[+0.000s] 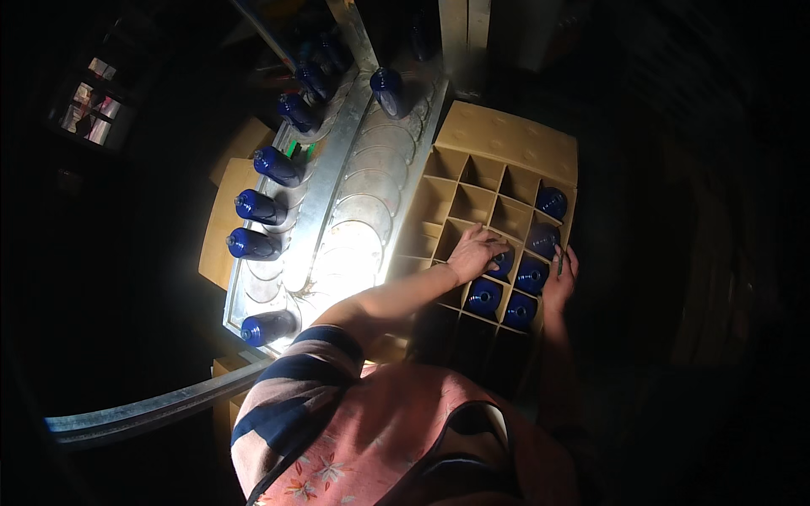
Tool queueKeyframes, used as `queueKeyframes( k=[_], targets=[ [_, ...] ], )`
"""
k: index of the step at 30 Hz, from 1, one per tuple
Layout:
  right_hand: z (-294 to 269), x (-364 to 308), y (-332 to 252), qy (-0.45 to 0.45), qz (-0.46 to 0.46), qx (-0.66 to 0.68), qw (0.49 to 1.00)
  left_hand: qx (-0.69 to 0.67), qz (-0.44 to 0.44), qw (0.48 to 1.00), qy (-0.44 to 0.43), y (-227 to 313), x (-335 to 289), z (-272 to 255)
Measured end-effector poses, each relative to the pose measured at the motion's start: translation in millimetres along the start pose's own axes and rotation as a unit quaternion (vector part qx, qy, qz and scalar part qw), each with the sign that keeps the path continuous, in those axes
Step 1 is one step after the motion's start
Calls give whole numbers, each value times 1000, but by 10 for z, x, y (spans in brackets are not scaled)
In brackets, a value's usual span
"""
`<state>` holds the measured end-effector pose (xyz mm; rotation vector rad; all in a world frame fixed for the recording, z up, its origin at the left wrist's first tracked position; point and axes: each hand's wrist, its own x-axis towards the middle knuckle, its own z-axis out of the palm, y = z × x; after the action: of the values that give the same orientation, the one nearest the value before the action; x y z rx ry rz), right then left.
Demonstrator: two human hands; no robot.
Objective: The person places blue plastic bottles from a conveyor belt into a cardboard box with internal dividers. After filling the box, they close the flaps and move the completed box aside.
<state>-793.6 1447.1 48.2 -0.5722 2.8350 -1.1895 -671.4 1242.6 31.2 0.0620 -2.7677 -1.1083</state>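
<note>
An open cardboard carton [516, 143] with divider cells stands to the right of a metal conveyor. My left hand [478, 253] reaches across it, fingers closed over the top of a blue bottle [503, 263] in a middle cell. My right hand [560, 282] is at the carton's right wall, its fingers bent around the edge beside a blue bottle [542, 239]. Further blue bottles stand in the cells, including a far one [552, 201] and two near ones [484, 297], [519, 311]. Several cells on the left hold no bottle. The nearest cells lie in deep shadow.
Left of the carton runs the conveyor [368, 181] with overlapping plates and a metal divider rail. One blue bottle [387, 91] stands on its far part; several more [260, 207] line the left lane. A metal rail [160, 405] curves off at lower left. Upright posts [464, 34] rise behind.
</note>
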Motion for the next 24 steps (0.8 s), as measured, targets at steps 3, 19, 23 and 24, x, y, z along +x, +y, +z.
queueKeyframes(
  k=[3, 19, 23, 24],
  targets=[
    [-74, -53, -114, 32, -95, -64, 993, 15, -17, 996, -86, -30, 53, -116],
    [166, 236, -626, -150, -8, -155, 976, -224, -173, 872, 399, -1756, 2, -2733],
    [348, 130, -719, -150, -29, -191, 970, 9, -347, 887, 304, -2647, 181, -2617],
    [383, 128, -726, -149, -27, -196, 969, 43, -382, 880, 279, -2815, 241, -2574]
  ],
)
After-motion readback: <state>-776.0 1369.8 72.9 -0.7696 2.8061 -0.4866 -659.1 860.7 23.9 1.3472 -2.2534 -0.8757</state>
